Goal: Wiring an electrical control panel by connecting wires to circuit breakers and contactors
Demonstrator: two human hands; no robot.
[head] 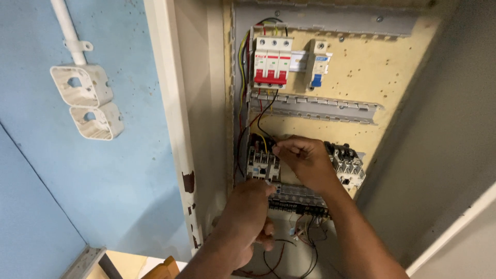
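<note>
Two hands (279, 181) wire a white contactor (262, 163).

Lighting dim, warm, even; no glare. Soft shadow on grey cabinet wall (454, 129) at right. Focus adequate at centre; hands slightly soft. Mild wide-angle bending at edges.

Small blue-white label (321, 59) on single white breaker (318, 64)

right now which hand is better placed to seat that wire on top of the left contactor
Right hand: its fingers already pinch at the wires above the left contactor. Left hand sits lower, near the terminal strip.
</note>
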